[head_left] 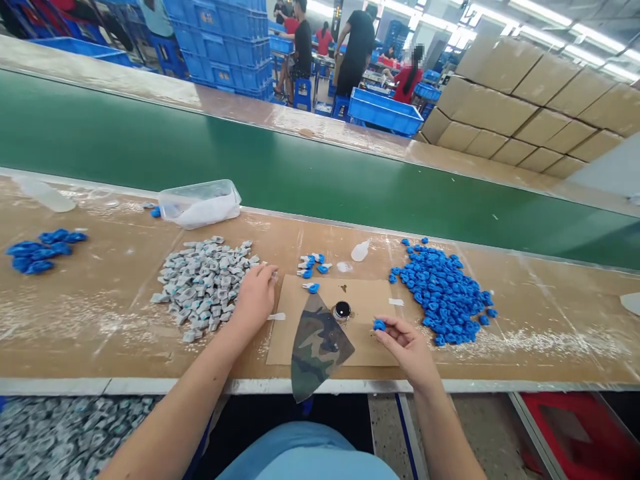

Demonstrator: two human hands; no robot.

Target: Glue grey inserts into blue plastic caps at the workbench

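Apparently little is done: by my eye, a few two-tone pieces [311,265] lie at the mat's [370,293] eleven o'clock, against a big grey heap [205,283] at nine and a bigger blue heap [447,297] at three. Between three and four, the right hand [407,347] pinches a blue part [379,325]. The left hand [256,297] curls beside the grey heap; whether it grips anything, I can't tell.
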